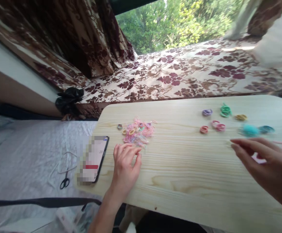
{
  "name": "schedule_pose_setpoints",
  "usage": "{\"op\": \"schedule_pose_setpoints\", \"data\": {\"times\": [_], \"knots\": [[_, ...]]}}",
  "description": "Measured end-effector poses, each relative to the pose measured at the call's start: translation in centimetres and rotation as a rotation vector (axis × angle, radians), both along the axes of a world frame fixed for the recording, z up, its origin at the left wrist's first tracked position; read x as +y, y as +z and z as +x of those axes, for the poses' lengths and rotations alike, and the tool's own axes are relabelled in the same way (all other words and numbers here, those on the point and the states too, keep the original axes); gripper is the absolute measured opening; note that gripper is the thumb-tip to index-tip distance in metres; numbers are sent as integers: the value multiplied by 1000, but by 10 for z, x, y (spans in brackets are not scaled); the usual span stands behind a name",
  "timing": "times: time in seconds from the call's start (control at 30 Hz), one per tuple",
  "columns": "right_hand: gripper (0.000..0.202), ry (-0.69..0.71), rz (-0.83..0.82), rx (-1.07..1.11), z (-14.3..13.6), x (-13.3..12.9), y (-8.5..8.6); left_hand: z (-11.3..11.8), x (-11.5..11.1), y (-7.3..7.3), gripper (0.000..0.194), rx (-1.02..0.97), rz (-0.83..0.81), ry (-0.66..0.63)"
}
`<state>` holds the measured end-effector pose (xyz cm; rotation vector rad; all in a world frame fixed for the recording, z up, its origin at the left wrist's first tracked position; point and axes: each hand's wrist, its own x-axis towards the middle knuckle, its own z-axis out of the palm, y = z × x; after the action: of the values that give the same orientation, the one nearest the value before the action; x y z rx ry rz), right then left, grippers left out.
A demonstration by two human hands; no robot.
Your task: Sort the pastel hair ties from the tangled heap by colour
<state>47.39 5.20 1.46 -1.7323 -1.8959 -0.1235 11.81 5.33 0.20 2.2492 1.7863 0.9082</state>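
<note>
My left hand [126, 161] is over the left part of the wooden table, fingers bent and a little apart, at the near edge of a tangled pile of pink and pastel bands [137, 131]. To the right, my right hand [259, 158] hovers with thumb and index finger pressed together; a small pale blur at the fingertips is too faint to make out. Beyond it lie a blurred turquoise bundle [250, 130] and a blue one [266, 129]. Farther back are purple [207, 112], green [225, 110], yellow [241, 117], pink [218, 126] and coral [204, 129] bands.
A phone [96, 160] lies at the table's left edge. Black scissors [64, 183] and a pale cord are on the white bedding [34, 155] to the left. A floral-covered ledge [170, 79] runs behind the table, below a window.
</note>
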Motion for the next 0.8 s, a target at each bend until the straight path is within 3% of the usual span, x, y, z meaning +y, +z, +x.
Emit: {"op": "schedule_pose_setpoints", "data": {"times": [0.1, 0.2, 0.3, 0.53, 0.8], "knots": [[23, 248, -52, 121, -49, -5, -19, -10, -2, -1, 15, 45, -19, 67], [17, 380, -55, 223, -93, -6, -29, -11, -6, -2, 17, 64, -55, 86], [16, 444, -41, 250, -118, -3, -30, -5, -10, -1, 21, 79, -85, 71], [13, 447, -24, 227, -121, -4, -36, 5, -7, -1, 19, 71, -93, -4], [13, 448, -21, 213, -120, -4, -41, 15, 5, -4, 10, 71, -102, 87]]}}
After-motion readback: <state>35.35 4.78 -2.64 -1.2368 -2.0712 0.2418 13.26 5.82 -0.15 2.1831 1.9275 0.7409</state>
